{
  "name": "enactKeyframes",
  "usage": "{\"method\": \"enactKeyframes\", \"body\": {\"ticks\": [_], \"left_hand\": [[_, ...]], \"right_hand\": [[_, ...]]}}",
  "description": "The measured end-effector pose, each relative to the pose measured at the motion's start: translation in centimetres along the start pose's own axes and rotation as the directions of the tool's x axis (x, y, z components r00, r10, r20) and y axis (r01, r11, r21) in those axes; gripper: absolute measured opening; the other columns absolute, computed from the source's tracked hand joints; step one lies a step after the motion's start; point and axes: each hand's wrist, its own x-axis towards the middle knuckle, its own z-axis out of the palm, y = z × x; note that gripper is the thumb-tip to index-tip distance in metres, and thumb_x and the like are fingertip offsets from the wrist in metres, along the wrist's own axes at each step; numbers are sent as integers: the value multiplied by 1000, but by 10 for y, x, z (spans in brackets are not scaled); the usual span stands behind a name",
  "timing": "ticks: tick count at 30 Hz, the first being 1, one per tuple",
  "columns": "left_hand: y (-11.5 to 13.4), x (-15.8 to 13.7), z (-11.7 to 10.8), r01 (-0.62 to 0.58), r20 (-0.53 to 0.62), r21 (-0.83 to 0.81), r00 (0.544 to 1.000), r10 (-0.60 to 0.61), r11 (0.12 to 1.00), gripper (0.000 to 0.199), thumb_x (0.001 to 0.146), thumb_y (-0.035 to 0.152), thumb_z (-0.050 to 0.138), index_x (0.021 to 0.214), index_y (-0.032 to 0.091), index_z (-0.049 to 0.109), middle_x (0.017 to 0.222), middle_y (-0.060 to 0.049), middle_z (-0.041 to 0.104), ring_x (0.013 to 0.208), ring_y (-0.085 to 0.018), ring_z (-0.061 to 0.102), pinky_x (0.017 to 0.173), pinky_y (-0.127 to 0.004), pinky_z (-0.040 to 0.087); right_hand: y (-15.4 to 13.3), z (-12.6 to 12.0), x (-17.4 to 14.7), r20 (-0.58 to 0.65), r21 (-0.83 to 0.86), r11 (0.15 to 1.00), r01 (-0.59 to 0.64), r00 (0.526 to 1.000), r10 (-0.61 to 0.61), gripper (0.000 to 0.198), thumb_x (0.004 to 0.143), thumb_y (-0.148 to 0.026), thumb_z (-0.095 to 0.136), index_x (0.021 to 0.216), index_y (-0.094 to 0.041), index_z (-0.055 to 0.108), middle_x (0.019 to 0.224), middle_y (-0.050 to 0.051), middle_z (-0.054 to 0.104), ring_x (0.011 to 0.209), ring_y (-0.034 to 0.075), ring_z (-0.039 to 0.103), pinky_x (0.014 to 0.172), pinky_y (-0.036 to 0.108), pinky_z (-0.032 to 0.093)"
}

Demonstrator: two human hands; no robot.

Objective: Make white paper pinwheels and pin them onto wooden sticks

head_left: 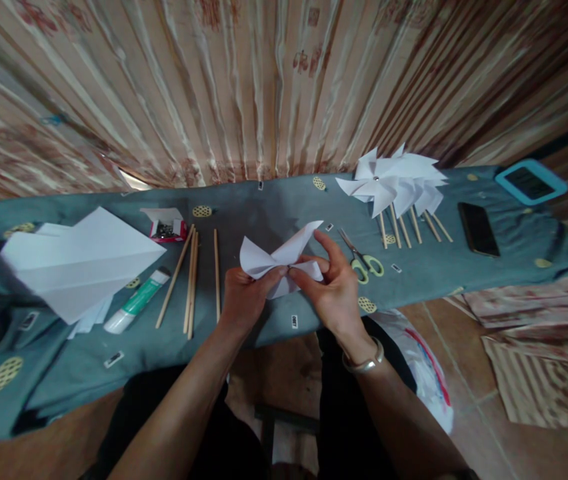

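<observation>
A white paper pinwheel [289, 250] is held between both hands above the cloth-covered table. My left hand [247, 293] pinches it from the left, its thumb pressed near the centre. From the right, my right hand [331, 283] grips it with the thumb at the centre, where a small dark spot, perhaps a pin, shows; the index finger is raised beside one blade. A wooden stick [217, 273] lies just left of my left hand. Close to my right hand rest scissors with green handles [367, 263]. The fingers behind the paper are partly hidden.
White paper sheets [84, 260], a glue tube [137, 300], a red box of small metal pieces [168, 230] and several wooden sticks [191, 287] lie left. Finished-looking pinwheels on sticks [397, 183], a phone [478, 229] and a blue-framed tablet [531, 181] are right. A curtain [244, 87] hangs behind.
</observation>
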Motion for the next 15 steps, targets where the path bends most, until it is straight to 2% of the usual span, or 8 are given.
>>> {"method": "enactKeyframes", "body": {"ticks": [9,15], "left_hand": [[0,-1,0,15,-4,11,1000,-15,1000,16,60,28,83,65,14,76,64,-2,72,62,-16,64,60,-26,50],[-1,0,3,20,13,-91,1000,-19,996,15,60,26,83,70,16,78,71,-2,75,67,-16,67,64,-26,51]], "right_hand": [[1,-1,2,7,-5,1000,-2,1000,2,79,68,-32,81,138,-24,45,88,0,76,69,18,70,62,33,61],[0,-1,3,11,-20,1000,18,1000,-18,76,68,-32,81,136,-25,47,91,0,77,74,18,71,65,32,60]]}}
